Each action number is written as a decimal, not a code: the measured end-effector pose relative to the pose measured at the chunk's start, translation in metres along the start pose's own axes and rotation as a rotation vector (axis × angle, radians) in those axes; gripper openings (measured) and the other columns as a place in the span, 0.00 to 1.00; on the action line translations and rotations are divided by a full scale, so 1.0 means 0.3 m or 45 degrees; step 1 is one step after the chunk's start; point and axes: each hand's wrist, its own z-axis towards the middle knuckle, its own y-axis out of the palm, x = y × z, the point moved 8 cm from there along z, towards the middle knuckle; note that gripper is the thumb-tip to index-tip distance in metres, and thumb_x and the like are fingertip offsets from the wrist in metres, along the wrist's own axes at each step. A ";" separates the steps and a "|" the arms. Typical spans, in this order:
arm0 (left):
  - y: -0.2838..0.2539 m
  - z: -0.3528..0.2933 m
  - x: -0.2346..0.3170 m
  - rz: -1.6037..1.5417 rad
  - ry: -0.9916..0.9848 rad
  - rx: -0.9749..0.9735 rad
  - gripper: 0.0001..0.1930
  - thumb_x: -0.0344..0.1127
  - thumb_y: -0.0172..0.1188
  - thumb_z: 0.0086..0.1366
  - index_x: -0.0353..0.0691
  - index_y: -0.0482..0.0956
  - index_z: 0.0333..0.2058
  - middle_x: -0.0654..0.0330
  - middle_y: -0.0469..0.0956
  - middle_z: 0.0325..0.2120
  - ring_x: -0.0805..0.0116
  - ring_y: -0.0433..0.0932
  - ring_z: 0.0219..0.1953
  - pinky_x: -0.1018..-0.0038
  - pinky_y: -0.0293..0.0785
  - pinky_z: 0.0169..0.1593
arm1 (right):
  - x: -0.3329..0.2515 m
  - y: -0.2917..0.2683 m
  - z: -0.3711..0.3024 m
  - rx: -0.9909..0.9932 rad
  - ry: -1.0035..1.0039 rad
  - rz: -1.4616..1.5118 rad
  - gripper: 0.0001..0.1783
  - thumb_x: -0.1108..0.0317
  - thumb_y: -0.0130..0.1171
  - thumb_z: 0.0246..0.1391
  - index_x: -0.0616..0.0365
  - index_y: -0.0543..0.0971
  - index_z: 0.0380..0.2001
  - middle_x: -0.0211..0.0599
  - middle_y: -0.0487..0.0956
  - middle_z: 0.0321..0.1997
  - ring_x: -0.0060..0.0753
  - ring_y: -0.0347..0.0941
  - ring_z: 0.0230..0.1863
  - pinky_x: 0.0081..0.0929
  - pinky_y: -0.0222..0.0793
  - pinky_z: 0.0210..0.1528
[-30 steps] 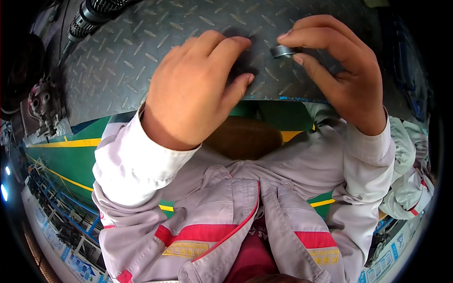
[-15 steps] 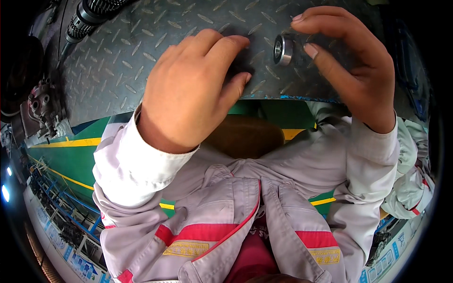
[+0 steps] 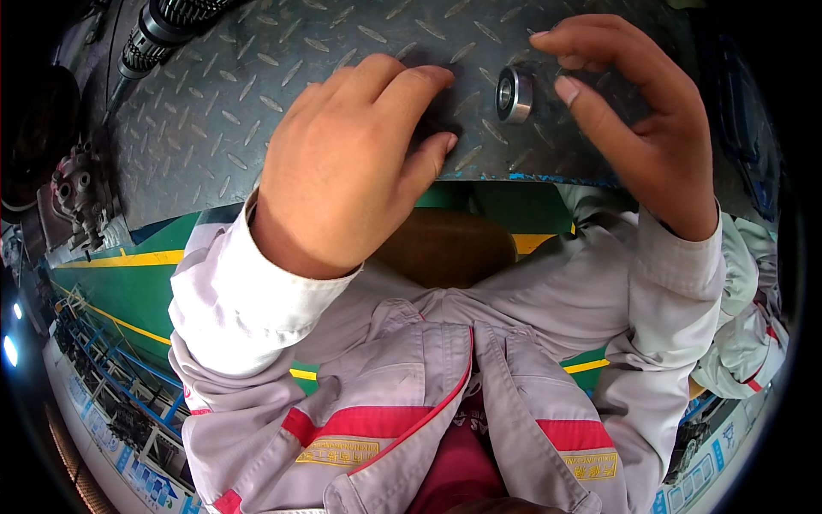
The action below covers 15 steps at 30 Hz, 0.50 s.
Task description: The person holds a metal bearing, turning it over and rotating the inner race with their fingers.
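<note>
A small ball bearing (image 3: 519, 94), a steel ring with a dark seal and a centre bore, stands on its rim on the tread-patterned metal bench top (image 3: 231, 103). Just right of it, my right hand (image 3: 638, 111) is open, thumb and fingers apart, without touching the bearing. To the left, my left hand (image 3: 351, 158) hovers over or rests on the bench, back of the hand up. Its thumb and index finger are apart with nothing visible between them; the other fingers are partly hidden. A gap separates the left hand from the bearing.
A geared shaft (image 3: 154, 38) lies at the far left of the bench. A cast metal part (image 3: 79, 193) sits by the left edge. The bench's near edge, with chipped blue paint (image 3: 565, 179), runs above my lap. Another person's light sleeve (image 3: 743, 334) shows at the right.
The bearing has shifted very slightly toward me. My right hand's fingers have moved a little, showing more fingertips behind the index finger. My left hand has stayed almost still.
</note>
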 end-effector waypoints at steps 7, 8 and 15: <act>-0.005 -0.002 -0.002 0.007 -0.017 -0.009 0.20 0.29 0.71 0.59 0.38 0.81 0.50 0.53 0.78 0.35 0.56 0.82 0.37 0.66 0.78 0.40 | -0.022 0.088 0.001 -0.340 -0.147 -0.068 0.20 0.80 0.66 0.52 0.60 0.84 0.50 0.44 0.82 0.51 0.40 0.79 0.53 0.33 0.73 0.56; -0.005 -0.001 -0.001 0.005 -0.011 -0.004 0.20 0.29 0.71 0.59 0.38 0.81 0.50 0.53 0.78 0.36 0.56 0.82 0.37 0.66 0.78 0.40 | -0.030 0.093 0.000 -0.355 -0.174 -0.073 0.19 0.79 0.67 0.52 0.60 0.84 0.50 0.44 0.82 0.51 0.41 0.79 0.52 0.33 0.73 0.55; -0.001 -0.002 -0.003 0.005 -0.012 -0.010 0.20 0.29 0.71 0.59 0.38 0.81 0.50 0.53 0.78 0.36 0.56 0.82 0.37 0.66 0.79 0.40 | -0.025 0.088 0.003 -0.375 -0.150 -0.118 0.16 0.78 0.66 0.54 0.60 0.85 0.47 0.43 0.82 0.48 0.41 0.80 0.50 0.31 0.74 0.52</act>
